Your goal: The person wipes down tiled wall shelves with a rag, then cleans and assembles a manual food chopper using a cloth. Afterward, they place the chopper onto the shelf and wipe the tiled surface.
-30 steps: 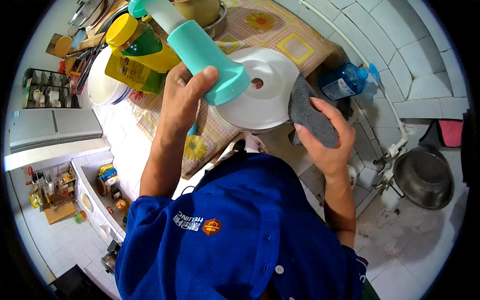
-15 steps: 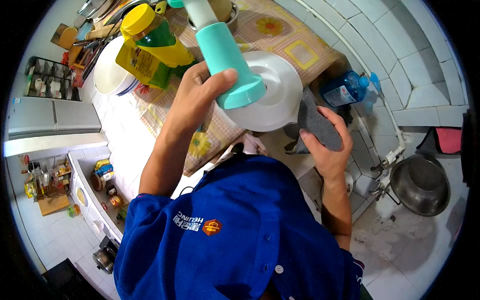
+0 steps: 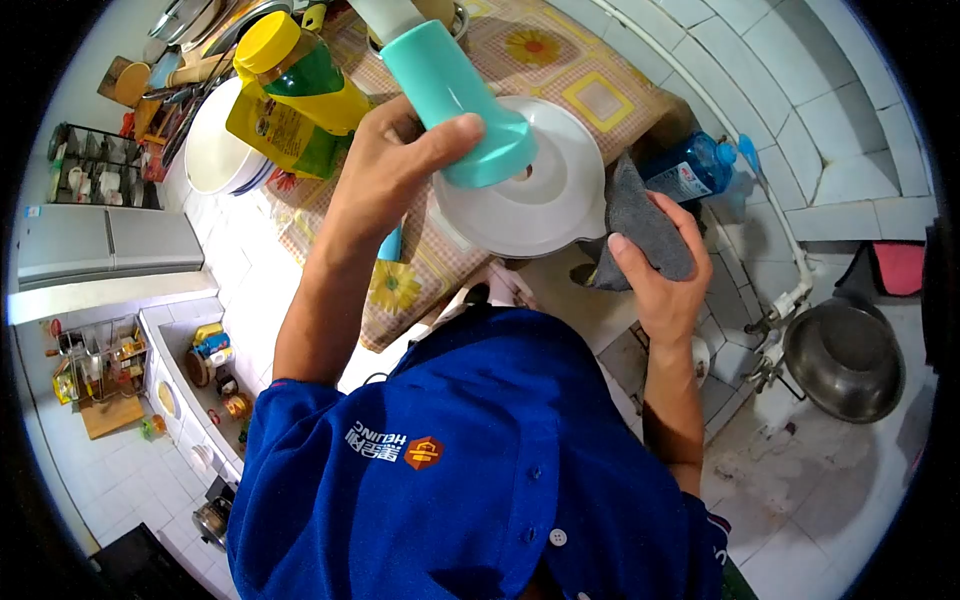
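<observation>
My left hand [image 3: 400,150] is closed around a turquoise tube with a flared end [image 3: 460,110]; a white shaft runs from its far end out of the top of the view. Below the flared end lies a round white dish [image 3: 560,205], partly hidden by the tube. A folded grey cloth [image 3: 650,240] is gripped in my right hand [image 3: 675,285], its fingers behind and thumb in front. The cloth meets the dish's right edge; whether it presses on it I cannot tell.
A patterned tablecloth [image 3: 600,100] covers the table. Left of my left hand stand a yellow-capped bottle [image 3: 320,85], a yellow-green pouch [image 3: 275,125] and a white bucket [image 3: 215,150]. A blue soap bottle [image 3: 690,168] is by the tiled wall; a metal wok [image 3: 845,360] sits farther right.
My left hand and the turquoise tube have shifted slightly up, showing more of the dish. My right hand has moved a little right with the cloth.
</observation>
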`<state>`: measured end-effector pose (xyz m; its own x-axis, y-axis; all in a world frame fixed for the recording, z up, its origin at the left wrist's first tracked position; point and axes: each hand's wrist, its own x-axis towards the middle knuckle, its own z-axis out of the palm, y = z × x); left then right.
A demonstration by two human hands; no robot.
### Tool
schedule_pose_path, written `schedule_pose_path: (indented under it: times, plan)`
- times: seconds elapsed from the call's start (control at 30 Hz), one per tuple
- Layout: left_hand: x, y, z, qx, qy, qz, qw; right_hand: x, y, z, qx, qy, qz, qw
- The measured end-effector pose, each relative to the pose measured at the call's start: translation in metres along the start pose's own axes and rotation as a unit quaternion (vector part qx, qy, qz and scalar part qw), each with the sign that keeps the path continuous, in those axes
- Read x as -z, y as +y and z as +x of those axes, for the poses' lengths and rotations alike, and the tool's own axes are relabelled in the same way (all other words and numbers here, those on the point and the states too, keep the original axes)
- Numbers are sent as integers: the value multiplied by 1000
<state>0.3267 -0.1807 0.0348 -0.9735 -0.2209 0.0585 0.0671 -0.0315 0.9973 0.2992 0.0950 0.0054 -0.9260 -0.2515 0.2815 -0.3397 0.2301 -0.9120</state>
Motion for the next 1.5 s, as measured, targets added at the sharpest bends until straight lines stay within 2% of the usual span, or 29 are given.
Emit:
schedule_pose_path:
  times: [0.2, 0.37, 0.43, 0.53, 0.73, 0.87, 0.93, 1.07, 1.37, 1.5]
  plan:
    - [-10, 6, 8, -36, -23, 135, 990, -2, 0, -3, -53, -9, 29, 998]
    - [-18, 1, 9, -59, -23, 231, 971, -2, 5, -2, -53, -3, 63, 997]
    - [-20, -4, 8, -124, 3, 258, 958, -1, 7, -3, -51, 0, 81, 995]
    - [-24, -3, 5, -146, -1, 318, 937, 1, 8, -2, -55, -3, 100, 993]
    - [-33, 5, -3, -113, -16, 337, 935, 7, 10, -4, -39, 0, 116, 992]
    - [-38, 7, -5, -134, -7, 361, 923, 12, 10, -4, -33, -11, 97, 995]
    - [-36, 4, -6, -104, -8, 363, 926, 13, 13, -4, -32, -11, 101, 994]
    - [-37, 2, -9, -127, 20, 400, 907, 17, 15, -4, -34, -5, 115, 993]
    - [-33, -5, -7, -146, 2, 422, 895, 15, 13, -2, -54, -20, 125, 991]
    - [-27, -12, -4, -200, -4, 440, 876, 12, 13, 2, -21, 9, 143, 989]
